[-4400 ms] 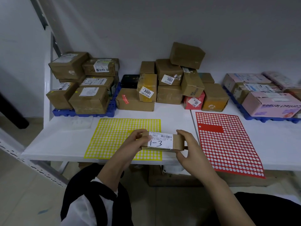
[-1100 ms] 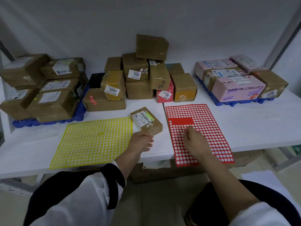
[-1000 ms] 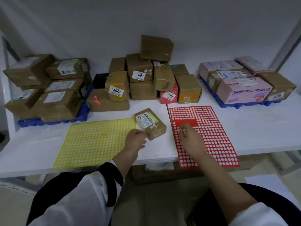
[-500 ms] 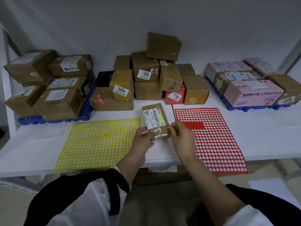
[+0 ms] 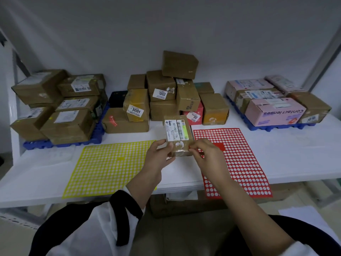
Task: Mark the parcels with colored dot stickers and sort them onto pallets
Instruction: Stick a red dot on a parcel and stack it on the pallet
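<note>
A small brown parcel (image 5: 177, 133) with a white and green label is held tilted up above the white table, between the two sticker sheets. My left hand (image 5: 160, 154) grips its lower left side. My right hand (image 5: 206, 154) is at its lower right corner, fingertips pinched together there; a red dot sticker is too small to make out. The red dot sticker sheet (image 5: 238, 163) lies to the right, the yellow dot sticker sheet (image 5: 110, 167) to the left.
A blue pallet (image 5: 60, 144) at the back left carries brown boxes. Another blue pallet (image 5: 273, 126) at the back right carries pink and brown boxes. A pile of unsorted parcels (image 5: 166, 100) stands at the back centre. The table edge (image 5: 175, 189) runs near me.
My right hand left the red sheet and came to the parcel's lower right corner. My left hand lifted the parcel and tilted it upright, its label facing me.
</note>
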